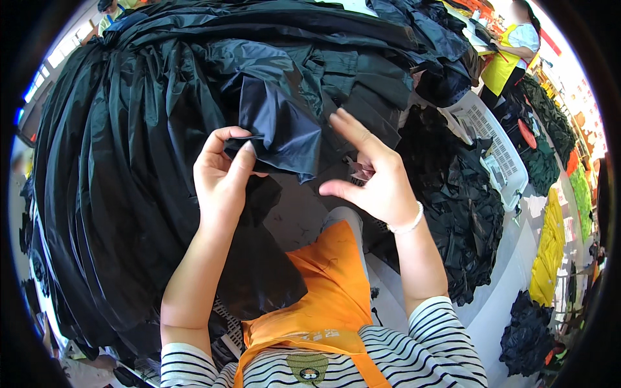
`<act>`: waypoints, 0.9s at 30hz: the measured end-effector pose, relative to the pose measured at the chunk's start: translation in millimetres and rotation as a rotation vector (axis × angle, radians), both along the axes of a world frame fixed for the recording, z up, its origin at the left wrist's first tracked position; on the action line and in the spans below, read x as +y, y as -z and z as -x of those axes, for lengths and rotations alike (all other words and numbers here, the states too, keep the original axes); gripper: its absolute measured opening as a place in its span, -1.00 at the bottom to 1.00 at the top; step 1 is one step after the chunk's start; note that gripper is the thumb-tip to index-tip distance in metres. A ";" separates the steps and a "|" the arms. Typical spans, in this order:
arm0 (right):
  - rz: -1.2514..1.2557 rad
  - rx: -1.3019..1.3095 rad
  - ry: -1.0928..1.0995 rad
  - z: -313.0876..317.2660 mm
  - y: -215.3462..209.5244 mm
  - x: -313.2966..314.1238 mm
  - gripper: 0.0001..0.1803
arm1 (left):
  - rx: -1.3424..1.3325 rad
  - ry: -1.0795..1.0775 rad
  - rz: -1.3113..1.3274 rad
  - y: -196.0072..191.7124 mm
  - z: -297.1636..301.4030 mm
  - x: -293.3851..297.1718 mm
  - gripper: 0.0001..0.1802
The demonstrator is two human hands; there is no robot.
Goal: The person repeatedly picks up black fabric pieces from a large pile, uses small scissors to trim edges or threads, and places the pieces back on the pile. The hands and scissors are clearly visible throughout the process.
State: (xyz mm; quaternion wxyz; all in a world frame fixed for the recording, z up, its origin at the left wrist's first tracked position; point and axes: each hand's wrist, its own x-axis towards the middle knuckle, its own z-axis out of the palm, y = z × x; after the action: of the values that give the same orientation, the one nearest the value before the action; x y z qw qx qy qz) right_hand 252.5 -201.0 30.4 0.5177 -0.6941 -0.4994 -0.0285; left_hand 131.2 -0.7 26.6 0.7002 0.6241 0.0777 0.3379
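My left hand (223, 171) pinches the edge of a dark navy fabric piece (278, 123) between thumb and fingers. The shiny cloth is folded at the pinch and spreads up and to the right. My right hand (378, 171) is just right of the cloth, apart from it. Its thumb and forefingers are stretched wide apart. Other fingers curl under the palm, where a small pinkish-dark patch is too unclear to name. Beyond both hands lies a large heap of black fabric (136, 129), hanging in long folds down the left side.
A pile of black cloth pieces (446, 213) lies right of my right arm, beside a white plastic basket (498, 145). My orange apron (317, 271) covers my lap. A person in a yellow apron (501, 71) stands at the far right. Yellow cloth (548, 249) lies on the right.
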 end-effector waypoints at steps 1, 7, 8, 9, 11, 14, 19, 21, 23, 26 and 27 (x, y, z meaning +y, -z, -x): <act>-0.053 -0.003 0.060 2.0 3.5 3.1 -0.32 | -0.023 0.021 0.031 2.1 -1.0 5.8 -0.87; -0.270 0.190 0.149 -17.7 20.1 4.2 -0.76 | -0.060 -0.056 0.048 0.7 9.8 10.6 -0.96; -0.333 0.318 0.046 -18.2 17.3 4.1 -0.77 | -0.024 -0.126 -0.012 3.0 12.8 12.3 -0.96; -0.324 0.412 0.015 -22.5 17.8 0.5 -0.80 | -0.057 -0.232 -0.244 7.4 12.7 18.0 -0.85; -0.251 0.274 0.099 -24.1 12.0 -5.7 -0.79 | -0.126 -0.457 -0.623 2.5 14.7 15.6 -0.64; -0.157 -0.003 0.125 -15.4 -1.4 3.4 -0.80 | -0.304 -0.478 -1.036 -46.2 27.6 -21.4 -0.37; -0.172 0.153 -0.065 3.0 -14.0 25.1 -0.80 | 0.082 -0.259 -1.399 -56.0 7.5 -45.4 -0.34; -0.231 0.347 -0.173 2.6 -9.2 26.7 -0.76 | 0.139 -0.216 -1.310 -51.4 1.0 -32.5 -0.60; -0.157 0.353 -0.222 -4.0 -10.1 21.4 -0.72 | 0.180 -0.117 -1.094 -54.8 1.0 -16.9 -0.88; -0.158 0.402 -0.275 -5.1 -9.8 18.6 -0.69 | 0.409 0.231 -0.482 -56.3 1.2 -0.4 -0.84; -0.200 0.449 -0.286 -5.4 -6.7 20.8 -0.69 | 0.415 0.251 -0.372 -53.9 -0.3 1.0 -0.82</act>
State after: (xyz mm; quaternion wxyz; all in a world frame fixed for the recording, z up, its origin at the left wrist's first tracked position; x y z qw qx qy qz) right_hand 258.0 -180.2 37.1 0.6799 -0.5509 -0.4601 0.1502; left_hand 131.4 0.3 80.5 0.5793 0.8020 0.0784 0.1224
